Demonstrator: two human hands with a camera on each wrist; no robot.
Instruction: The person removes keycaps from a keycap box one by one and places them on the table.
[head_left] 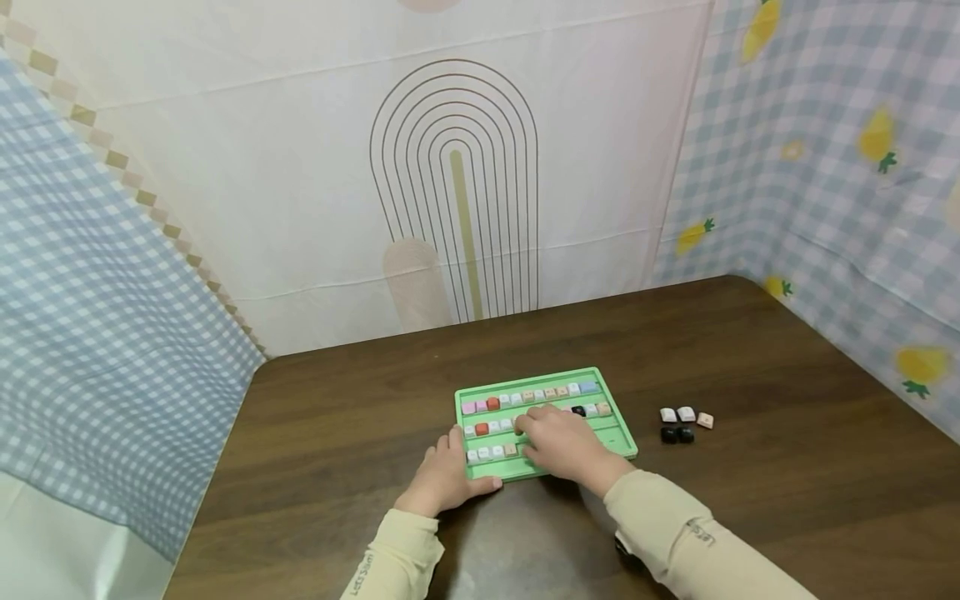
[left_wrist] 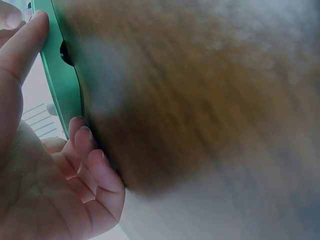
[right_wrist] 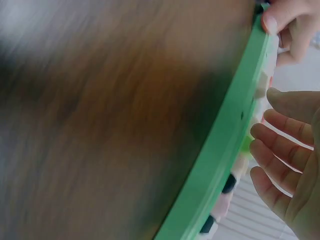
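A light green tray [head_left: 619,440] lies on the table, with rows of small keycaps in its slots: white, pink, red, beige, black and a wide blue keycap [head_left: 589,387]. My left hand [head_left: 442,475] grips the tray's near left corner, fingers along the left side and thumb on the front edge. Over the middle of the tray is my right hand [head_left: 561,442], fingers bent slightly and spread apart. Its thumb is close to a beige keycap [head_left: 511,450] at the end of the front row. No keycap shows between its fingertips in the right wrist view; contact is unclear.
To the right of the tray lie several loose keycaps: white keycaps [head_left: 686,413], a beige keycap [head_left: 705,421] and black keycaps [head_left: 669,435]. The dark wooden table [head_left: 322,433] meets a hanging cloth [head_left: 315,208] at the back, with checked cloth on both sides.
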